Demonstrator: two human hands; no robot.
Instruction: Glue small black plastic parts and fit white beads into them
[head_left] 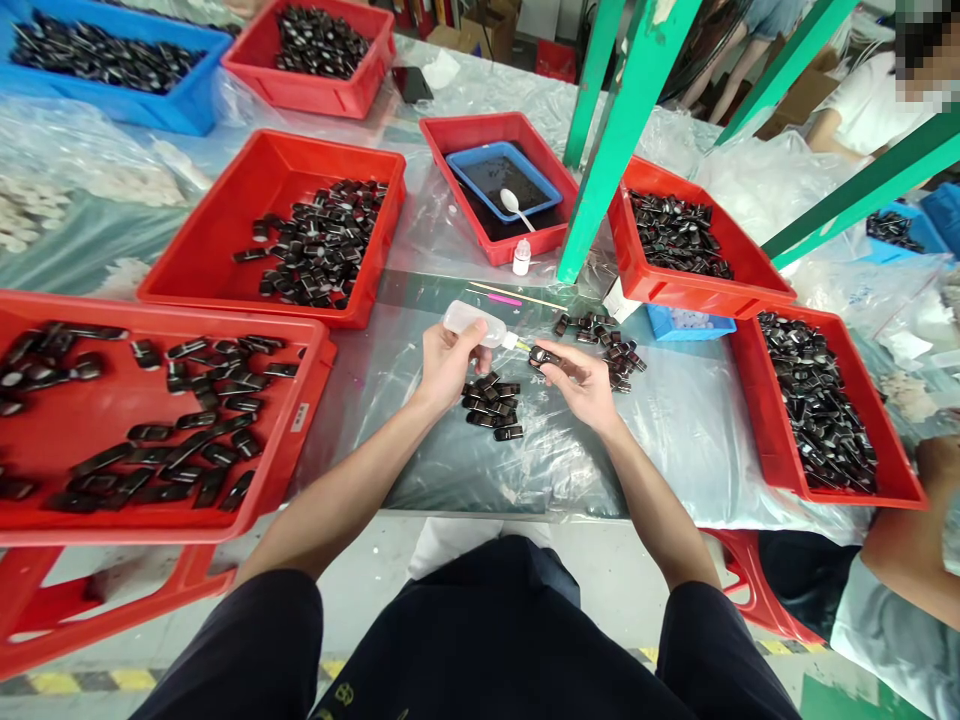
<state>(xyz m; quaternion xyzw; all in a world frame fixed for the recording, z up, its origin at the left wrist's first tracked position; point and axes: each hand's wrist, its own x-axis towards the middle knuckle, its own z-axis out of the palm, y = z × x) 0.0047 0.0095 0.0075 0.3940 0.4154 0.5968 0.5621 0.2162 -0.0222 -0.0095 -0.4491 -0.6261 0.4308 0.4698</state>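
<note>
My left hand [447, 362] grips a small clear squeeze bottle [474, 324] lying sideways, its yellow tip aimed right at a small black part [541, 357] pinched in the fingers of my right hand [581, 385]. The tip nearly touches the part. Both hands hover above a dark mat [450, 460] covered in plastic film. Just under the hands lies a neat stack of black parts [492, 404]. A looser heap of the same parts [607, 345] lies right of my right hand.
Red trays of black parts stand left [45, 500], behind left [225, 290] and right [892, 480]. A red tray [480, 130] holds a blue dish with dark liquid and a spoon. Green posts [600, 170] rise behind. Another person's arm [900, 560] is at the right.
</note>
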